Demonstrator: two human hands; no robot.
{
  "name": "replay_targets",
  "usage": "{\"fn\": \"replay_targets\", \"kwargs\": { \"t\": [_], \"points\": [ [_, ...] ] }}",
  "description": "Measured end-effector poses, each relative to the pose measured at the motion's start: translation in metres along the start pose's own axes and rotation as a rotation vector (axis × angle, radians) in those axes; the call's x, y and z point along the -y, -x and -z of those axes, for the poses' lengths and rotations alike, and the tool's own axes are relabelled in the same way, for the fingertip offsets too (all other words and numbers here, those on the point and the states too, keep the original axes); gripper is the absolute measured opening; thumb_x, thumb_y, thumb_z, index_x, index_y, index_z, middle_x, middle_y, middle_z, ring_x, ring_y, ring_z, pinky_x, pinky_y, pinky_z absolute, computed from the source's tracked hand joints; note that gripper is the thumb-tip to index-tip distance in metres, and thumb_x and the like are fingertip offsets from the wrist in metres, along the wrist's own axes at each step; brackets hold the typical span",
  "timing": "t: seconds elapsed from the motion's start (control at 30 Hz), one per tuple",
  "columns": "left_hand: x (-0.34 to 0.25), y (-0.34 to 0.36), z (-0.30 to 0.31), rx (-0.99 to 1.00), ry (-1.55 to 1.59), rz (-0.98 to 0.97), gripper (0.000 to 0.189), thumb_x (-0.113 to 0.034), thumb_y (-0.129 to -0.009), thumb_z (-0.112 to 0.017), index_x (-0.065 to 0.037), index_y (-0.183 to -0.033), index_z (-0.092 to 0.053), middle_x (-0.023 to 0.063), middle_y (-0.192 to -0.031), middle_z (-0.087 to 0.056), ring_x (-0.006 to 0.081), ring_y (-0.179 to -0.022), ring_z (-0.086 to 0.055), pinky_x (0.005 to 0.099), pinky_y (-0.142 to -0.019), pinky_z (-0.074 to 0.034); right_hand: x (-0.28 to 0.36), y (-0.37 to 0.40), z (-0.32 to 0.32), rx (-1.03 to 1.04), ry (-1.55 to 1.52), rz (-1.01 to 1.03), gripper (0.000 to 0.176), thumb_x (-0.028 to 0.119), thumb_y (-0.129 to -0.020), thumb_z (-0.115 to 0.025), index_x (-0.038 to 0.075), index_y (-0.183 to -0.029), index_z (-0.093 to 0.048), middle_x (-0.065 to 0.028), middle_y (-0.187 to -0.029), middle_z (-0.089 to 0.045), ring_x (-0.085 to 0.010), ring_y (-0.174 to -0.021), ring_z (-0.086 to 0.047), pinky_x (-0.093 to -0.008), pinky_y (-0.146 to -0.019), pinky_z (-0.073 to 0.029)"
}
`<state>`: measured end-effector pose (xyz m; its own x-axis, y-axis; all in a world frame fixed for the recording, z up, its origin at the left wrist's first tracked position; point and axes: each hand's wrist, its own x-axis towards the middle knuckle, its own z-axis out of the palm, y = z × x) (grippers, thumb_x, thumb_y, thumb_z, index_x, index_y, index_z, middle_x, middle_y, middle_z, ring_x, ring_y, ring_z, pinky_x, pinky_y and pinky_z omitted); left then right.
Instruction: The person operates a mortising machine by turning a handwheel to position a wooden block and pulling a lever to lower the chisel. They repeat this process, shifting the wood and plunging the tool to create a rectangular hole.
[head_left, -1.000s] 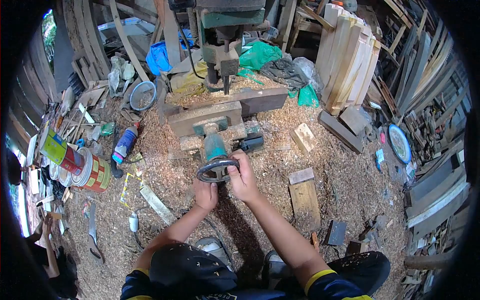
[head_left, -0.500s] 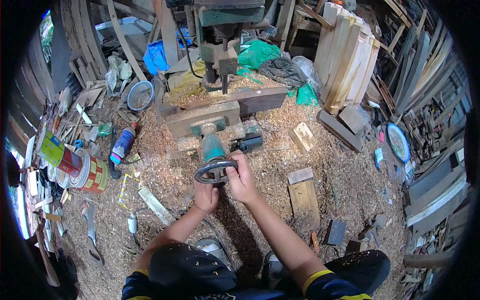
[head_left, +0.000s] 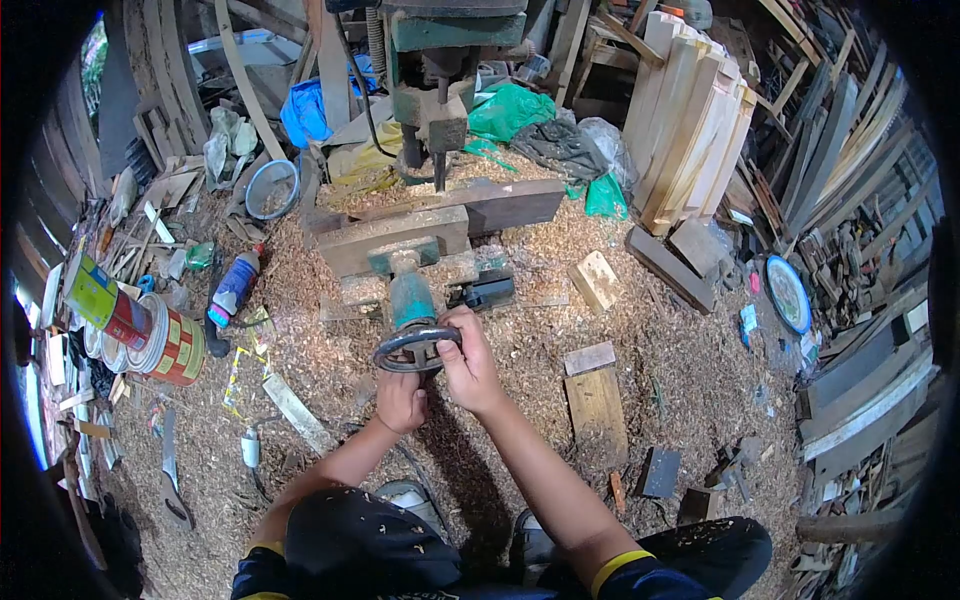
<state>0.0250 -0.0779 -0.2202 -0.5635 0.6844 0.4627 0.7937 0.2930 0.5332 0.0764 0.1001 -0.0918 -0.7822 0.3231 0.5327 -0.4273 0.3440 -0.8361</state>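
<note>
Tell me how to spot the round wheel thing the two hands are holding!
Find the tall green machine at the top middle. A short teal shaft sticks out below it toward the person. At its end sits the dark round metal handwheel, the only ring gripped by the left hand and right hand.

Handwheel (head_left: 412,348) before machine (head_left: 430,90), cans (head_left: 150,335) left

You won't find a word here that you can read. The paint cans (head_left: 150,335) on your left carry coloured labels, and the bottle (head_left: 232,290) near them has a printed wrap. The print on both is too small and blurred to make out.
</note>
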Motion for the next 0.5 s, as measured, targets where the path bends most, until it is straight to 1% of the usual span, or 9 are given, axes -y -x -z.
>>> {"fn": "replay_targets", "kwargs": {
  "t": [0.07, 0.1, 0.17, 0.27, 0.3, 0.33, 0.43, 0.47, 0.5],
  "points": [
    [0.006, 0.005, -0.004, 0.098, -0.026, -0.007, 0.063, -0.04, -0.101, -0.041, 0.007, -0.143, -0.052, 0.0347, -0.147, -0.049, 0.0559, -0.137, -0.044, 0.0654, -0.12, -0.027, -0.001, 0.0, -0.001, 0.005, -0.014, -0.001, 0.027, 0.029, -0.105, -0.059, 0.003, -0.108, -0.053, -0.0163, -0.104, -0.057, -0.035, -0.099, -0.054, -0.044, -0.094, -0.042],
    [0.009, 0.006, -0.009, 0.098, -0.029, 0.002, 0.063, -0.04, -0.101, -0.041, 0.007, -0.143, -0.052, 0.0347, -0.147, -0.049, 0.0559, -0.137, -0.044, 0.0654, -0.12, -0.027, -0.001, 0.0, -0.001, 0.001, -0.018, 0.005, 0.027, 0.029, -0.105, -0.058, 0.003, -0.108, -0.053, -0.0164, -0.104, -0.057, -0.035, -0.099, -0.054, -0.044, -0.094, -0.042],
    [0.015, 0.002, -0.021, 0.082, -0.065, -0.051, 0.064, -0.041, -0.103, -0.038, 0.006, -0.144, -0.051, 0.0344, -0.148, -0.048, 0.0558, -0.138, -0.044, 0.0641, -0.119, -0.028, -0.002, 0.001, -0.003, -0.012, -0.025, 0.012, 0.027, 0.029, -0.106, -0.058, 0.003, -0.108, -0.053, -0.0162, -0.105, -0.057, -0.0351, -0.098, -0.055, -0.0439, -0.094, -0.042],
    [0.009, -0.01, -0.01, 0.041, 0.073, -0.014, 0.064, -0.042, -0.103, -0.037, 0.006, -0.143, -0.051, 0.0346, -0.148, -0.047, 0.0562, -0.137, -0.043, 0.0637, -0.118, -0.029, -0.001, 0.002, -0.001, -0.001, 0.016, -0.012, 0.029, 0.031, -0.106, -0.058, 0.003, -0.108, -0.053, -0.016, -0.105, -0.057, -0.0352, -0.098, -0.055, -0.0442, -0.094, -0.042],
    [0.008, -0.006, -0.009, -0.059, 0.072, 0.039, 0.064, -0.045, -0.104, -0.037, 0.004, -0.142, -0.052, 0.0324, -0.145, -0.05, 0.0525, -0.136, -0.047, 0.0589, -0.118, -0.032, 0.001, 0.001, 0.0, 0.003, 0.021, -0.018, 0.032, 0.034, -0.107, -0.057, 0.002, -0.108, -0.054, -0.0163, -0.105, -0.057, -0.0359, -0.099, -0.054, -0.0448, -0.094, -0.043],
    [0.008, -0.003, -0.008, -0.053, 0.068, 0.035, 0.064, -0.045, -0.104, -0.037, 0.004, -0.142, -0.052, 0.0324, -0.145, -0.05, 0.0525, -0.136, -0.047, 0.0589, -0.118, -0.032, 0.0, 0.003, -0.001, -0.004, 0.017, -0.017, 0.032, 0.034, -0.107, -0.057, 0.002, -0.108, -0.054, -0.0163, -0.105, -0.057, -0.0359, -0.099, -0.054, -0.0448, -0.094, -0.043],
    [0.001, -0.007, -0.004, -0.438, 0.398, 0.334, 0.048, -0.034, -0.103, -0.035, 0.003, -0.123, -0.058, 0.0212, -0.119, -0.058, 0.0369, -0.115, -0.057, 0.0431, -0.1, -0.044, 0.001, 0.009, -0.001, -0.01, -0.082, -0.107, 0.035, 0.036, -0.107, -0.055, 0.001, -0.109, -0.053, -0.017, -0.103, -0.056, -0.0366, -0.099, -0.054, -0.0449, -0.094, -0.042],
    [0.002, -0.012, 0.005, -0.443, 0.392, 0.319, 0.048, -0.034, -0.103, -0.035, 0.003, -0.123, -0.058, 0.0212, -0.119, -0.058, 0.0369, -0.115, -0.057, 0.0431, -0.1, -0.044, 0.004, 0.01, -0.001, -0.02, -0.045, -0.109, 0.035, 0.036, -0.108, -0.055, 0.001, -0.109, -0.054, -0.0169, -0.103, -0.055, -0.0365, -0.099, -0.054, -0.0446, -0.093, -0.042],
    [-0.003, -0.021, 0.024, -0.497, 0.353, 0.293, 0.04, -0.032, -0.102, -0.035, 0.002, -0.111, -0.055, 0.0183, -0.109, -0.054, 0.0332, -0.103, -0.054, 0.0406, -0.092, -0.043, 0.006, 0.01, -0.001, -0.032, -0.009, -0.109, 0.035, 0.036, -0.108, -0.054, 0.001, -0.109, -0.054, -0.0167, -0.102, -0.055, -0.0364, -0.099, -0.054, -0.0444, -0.093, -0.042]
  ]
}}
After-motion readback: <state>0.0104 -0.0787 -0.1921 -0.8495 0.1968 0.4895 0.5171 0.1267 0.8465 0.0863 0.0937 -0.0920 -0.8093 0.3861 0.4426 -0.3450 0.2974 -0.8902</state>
